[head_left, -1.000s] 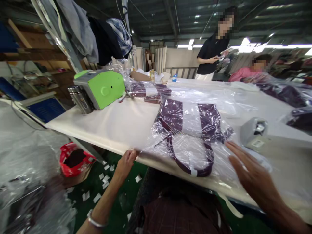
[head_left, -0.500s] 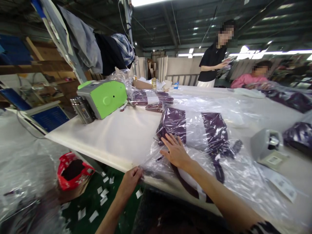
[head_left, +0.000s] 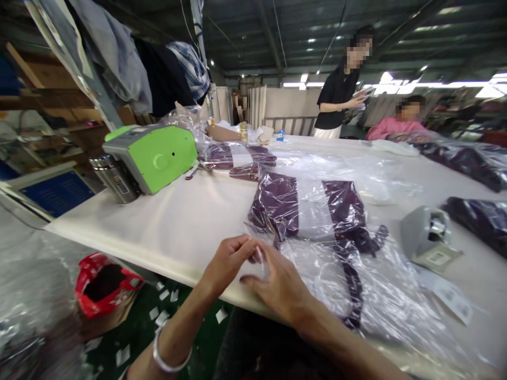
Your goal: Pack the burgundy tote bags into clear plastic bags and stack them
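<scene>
A dark purple bag [head_left: 277, 203] with a white band round its middle lies in clear plastic wrap [head_left: 325, 264] on the white table. Its strap runs down under the plastic at the right. My left hand [head_left: 229, 261] is closed on the plastic wrap's near left edge, its fingers pinched together. Touching it, my right hand [head_left: 277, 279] is curved round a bit of the same clear plastic, thumb and fingers closing on it.
A green and grey machine [head_left: 162, 158] and a steel flask [head_left: 116, 179] stand at the left. A tape dispenser [head_left: 425, 237] is at the right. More wrapped bags [head_left: 237, 155] lie behind. A red bag [head_left: 105, 285] is on the floor. Two people are beyond the table.
My right hand has left the bag's front and come down beside my left hand. My left hand has moved up and right, drawing the plastic edge with it. The view has shifted slightly.
</scene>
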The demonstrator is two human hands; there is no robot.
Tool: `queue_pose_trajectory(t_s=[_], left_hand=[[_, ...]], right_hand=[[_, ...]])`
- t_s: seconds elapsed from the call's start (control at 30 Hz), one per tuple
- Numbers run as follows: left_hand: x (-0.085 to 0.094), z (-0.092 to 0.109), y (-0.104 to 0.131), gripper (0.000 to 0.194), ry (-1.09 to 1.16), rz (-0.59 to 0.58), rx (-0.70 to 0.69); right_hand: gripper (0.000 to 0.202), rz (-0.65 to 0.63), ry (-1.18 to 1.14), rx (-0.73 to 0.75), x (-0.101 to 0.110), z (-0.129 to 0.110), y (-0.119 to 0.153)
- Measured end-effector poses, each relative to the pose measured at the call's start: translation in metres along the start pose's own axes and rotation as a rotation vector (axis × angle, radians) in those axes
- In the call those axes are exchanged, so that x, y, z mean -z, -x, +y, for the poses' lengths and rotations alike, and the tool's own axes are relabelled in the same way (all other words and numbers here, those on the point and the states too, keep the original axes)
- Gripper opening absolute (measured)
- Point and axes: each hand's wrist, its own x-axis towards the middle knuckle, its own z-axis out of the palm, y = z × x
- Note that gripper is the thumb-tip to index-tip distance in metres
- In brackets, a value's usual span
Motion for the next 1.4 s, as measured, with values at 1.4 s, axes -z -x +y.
queue_pose_trajectory(t_s=[1.4], left_hand=[[0.006,-0.079,-0.147,0.024,-1.146,0.054,-0.216]], right_hand=[[0.017,0.076,0.493,-0.565,0.098,0.14,-0.067]])
